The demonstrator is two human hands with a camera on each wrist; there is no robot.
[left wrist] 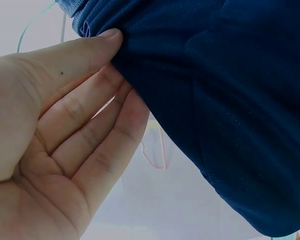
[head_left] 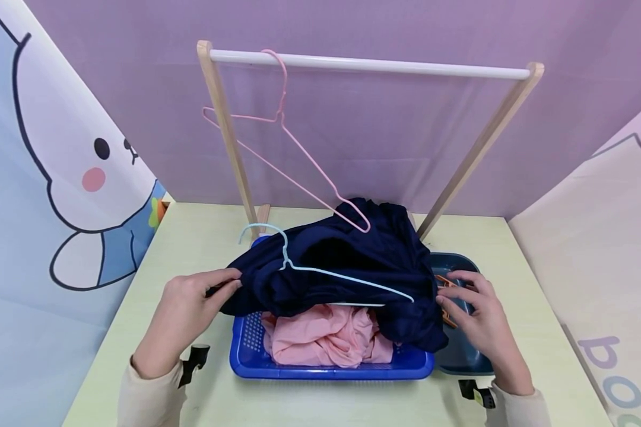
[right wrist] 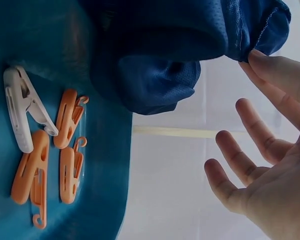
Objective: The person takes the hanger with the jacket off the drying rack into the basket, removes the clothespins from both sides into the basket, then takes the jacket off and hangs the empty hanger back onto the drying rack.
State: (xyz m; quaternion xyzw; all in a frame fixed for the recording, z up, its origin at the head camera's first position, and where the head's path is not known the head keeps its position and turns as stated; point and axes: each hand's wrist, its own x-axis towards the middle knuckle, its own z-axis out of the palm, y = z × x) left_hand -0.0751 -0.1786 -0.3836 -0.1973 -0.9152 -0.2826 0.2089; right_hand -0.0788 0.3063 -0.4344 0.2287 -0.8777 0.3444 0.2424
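A dark navy garment (head_left: 400, 243) lies bunched over the blue basket (head_left: 331, 373) in the head view. A light blue hanger (head_left: 286, 261) sits at the garment's opening, its hook standing free on the left and part of its body hidden by cloth. My left hand (head_left: 189, 305) pinches the garment's left edge between thumb and fingers; the left wrist view shows the thumb of that hand (left wrist: 65, 120) pressing the fabric. On the other side my right hand (head_left: 481, 317) pinches the garment's right edge. In the right wrist view, the other fingers of this hand (right wrist: 270, 200) spread apart.
Pink cloth (head_left: 326, 341) fills the basket. A pink hanger (head_left: 284, 89) hangs from the white rod (head_left: 379, 64) of a wooden-legged rack behind. At the right stands a dark teal tray (head_left: 462, 356) with orange clothespins (right wrist: 67, 120) and a white clothespin (right wrist: 17, 110).
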